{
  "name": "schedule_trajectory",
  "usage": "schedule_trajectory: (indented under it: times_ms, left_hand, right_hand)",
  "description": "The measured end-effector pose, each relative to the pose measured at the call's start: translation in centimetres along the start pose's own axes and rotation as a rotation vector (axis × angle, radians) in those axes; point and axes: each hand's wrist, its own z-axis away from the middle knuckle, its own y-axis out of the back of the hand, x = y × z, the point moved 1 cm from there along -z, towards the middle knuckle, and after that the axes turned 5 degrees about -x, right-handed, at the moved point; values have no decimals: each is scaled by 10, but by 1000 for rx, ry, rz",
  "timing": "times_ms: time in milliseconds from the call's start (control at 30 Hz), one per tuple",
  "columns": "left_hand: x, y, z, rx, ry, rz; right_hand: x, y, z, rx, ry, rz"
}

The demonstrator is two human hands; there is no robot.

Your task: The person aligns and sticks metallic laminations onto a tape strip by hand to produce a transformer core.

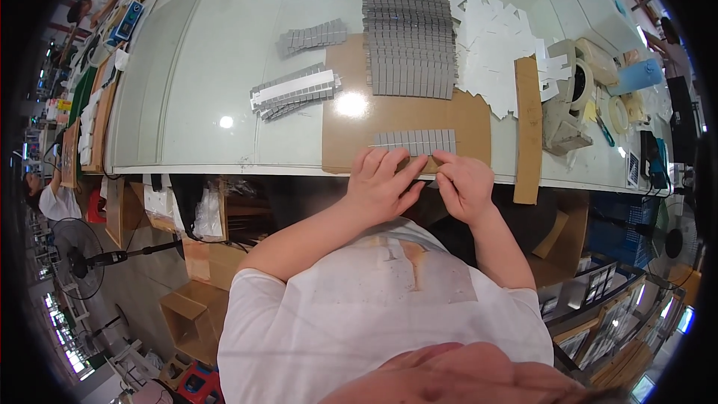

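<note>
Grey slotted strip [415, 139] on cardboard [471, 116], near side of bench [202, 142]. Your left hand [378, 183]: fingers slightly apart; right hand [470, 183]: index extended. Both angled inward at strip's near edge; cannot tell whether pinching.

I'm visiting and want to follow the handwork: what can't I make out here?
Head view:
- Near edge of the gray slotted strip: partly under fingers of the left hand and right hand.
- Middle of the cardboard sheet: under the gray strip stack.
- Distant person at left: details too small.
</note>
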Motion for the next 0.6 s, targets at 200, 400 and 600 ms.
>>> schedule_trajectory:
  times_ms: [200,400,600]
  left_hand:
    - [0,-1,0,-1,-2,-28]
    - [0,-1,-1,4,-9,-35]
    - [-2,2,0,0,-25,-14]
  right_hand:
    - [0,1,0,-12,-10,28]
    - [-2,2,-2,-22,-11,30]
    - [-1,1,-1,-24,-12,25]
